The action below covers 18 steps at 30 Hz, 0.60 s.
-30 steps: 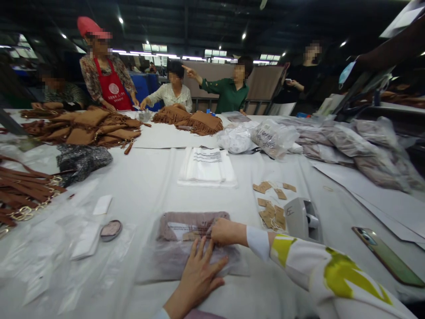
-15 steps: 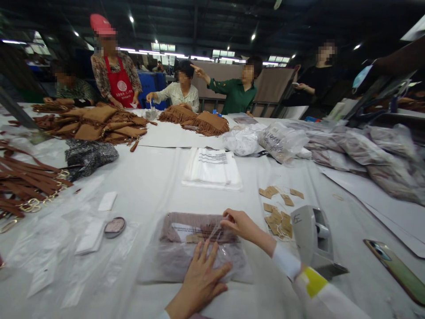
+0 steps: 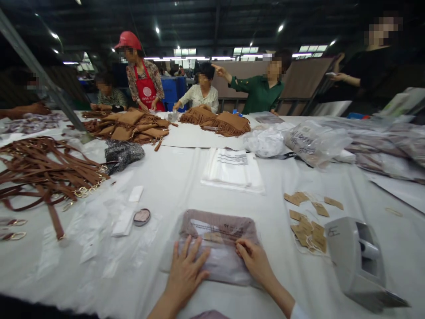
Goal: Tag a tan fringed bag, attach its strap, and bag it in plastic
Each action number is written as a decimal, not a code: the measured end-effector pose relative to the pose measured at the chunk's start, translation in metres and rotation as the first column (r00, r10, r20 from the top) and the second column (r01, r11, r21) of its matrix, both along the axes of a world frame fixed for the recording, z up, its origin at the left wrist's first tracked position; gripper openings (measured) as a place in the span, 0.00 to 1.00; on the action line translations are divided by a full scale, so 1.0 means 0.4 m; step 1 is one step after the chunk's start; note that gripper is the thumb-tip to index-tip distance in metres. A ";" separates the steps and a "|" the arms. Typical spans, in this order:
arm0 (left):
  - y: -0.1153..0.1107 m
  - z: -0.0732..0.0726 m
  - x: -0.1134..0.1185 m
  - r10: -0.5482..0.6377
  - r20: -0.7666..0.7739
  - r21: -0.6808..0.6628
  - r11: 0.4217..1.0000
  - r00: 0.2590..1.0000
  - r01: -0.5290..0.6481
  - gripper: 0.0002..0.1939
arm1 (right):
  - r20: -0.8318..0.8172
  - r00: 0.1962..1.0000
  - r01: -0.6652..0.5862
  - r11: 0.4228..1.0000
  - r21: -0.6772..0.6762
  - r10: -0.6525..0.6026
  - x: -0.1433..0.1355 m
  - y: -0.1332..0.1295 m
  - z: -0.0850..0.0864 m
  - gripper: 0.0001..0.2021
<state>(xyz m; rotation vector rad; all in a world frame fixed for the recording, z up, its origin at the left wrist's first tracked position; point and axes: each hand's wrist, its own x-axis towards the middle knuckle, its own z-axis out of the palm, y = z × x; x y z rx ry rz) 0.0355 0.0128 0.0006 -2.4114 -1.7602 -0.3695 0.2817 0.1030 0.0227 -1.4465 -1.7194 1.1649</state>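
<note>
A mauve-brown item in a clear plastic bag (image 3: 222,221) lies flat on the white table in front of me. White printing and a tan tag show through the film. My left hand (image 3: 187,270) rests with spread fingers on the bag's lower left part. On its right side my right hand (image 3: 254,259) has thumb and fingertips pinched together at the film; the plastic between them is too small to make out clearly.
Beyond the bag lies a stack of printed plastic bags (image 3: 234,170). Tan tags (image 3: 305,230) and a grey tape dispenser (image 3: 358,261) stand right. Brown straps (image 3: 49,173) and a small round case (image 3: 142,217) lie left. Several people are across the table.
The view has turned left. My right hand has come down from the bag's upper edge to its right side, and my left hand has shifted left across the bag.
</note>
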 end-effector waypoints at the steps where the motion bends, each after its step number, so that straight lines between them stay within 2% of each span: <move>1: -0.008 -0.005 -0.023 0.037 -0.011 0.018 0.999 0.999 -0.037 0.32 | 0.003 1.000 0.006 1.000 0.005 -0.006 0.000 -0.001 -0.001 0.19; 4: -0.018 -0.013 -0.056 0.073 -0.021 0.038 0.997 0.997 -0.072 0.31 | -0.001 1.000 0.016 1.000 0.013 -0.016 -0.009 -0.002 -0.003 0.19; 8: -0.017 -0.014 -0.046 0.062 -0.016 0.052 0.997 0.998 -0.061 0.30 | -0.055 0.998 0.039 0.999 0.010 -0.038 -0.013 -0.014 0.013 0.19; 10: -0.025 -0.021 -0.039 0.049 -0.014 0.074 0.996 0.999 -0.048 0.29 | -0.049 0.994 0.098 0.994 0.041 -0.096 0.020 -0.028 0.037 0.19; 12: -0.034 -0.040 -0.040 0.042 0.001 0.109 0.993 0.999 -0.042 0.28 | -0.004 0.968 0.248 0.956 0.154 -0.250 0.094 -0.044 0.072 0.19; 13: -0.036 -0.054 -0.043 0.046 0.016 0.126 0.991 0.999 -0.048 0.27 | 0.016 0.936 0.338 0.913 0.229 -0.351 0.147 -0.055 0.093 0.19; 14: -0.034 -0.070 -0.048 0.045 0.036 0.145 0.988 0.998 -0.050 0.27 | 0.032 0.881 0.440 0.843 0.308 -0.472 0.208 -0.068 0.116 0.20; 15: -0.031 -0.087 -0.054 0.027 0.053 0.171 0.985 0.998 -0.035 0.27 | 0.045 0.790 0.553 0.744 0.376 -0.611 0.275 -0.084 0.138 0.22; 17: -0.020 -0.116 -0.061 -0.005 0.071 0.204 0.979 0.997 -0.009 0.28 | 0.062 0.522 0.748 0.491 0.446 -0.851 0.413 -0.122 0.178 0.26; 18: -0.016 -0.125 -0.063 -0.017 0.075 0.220 0.975 0.997 0.000 0.30 | 0.079 0.366 0.816 0.360 0.452 -0.927 0.476 -0.141 0.192 0.28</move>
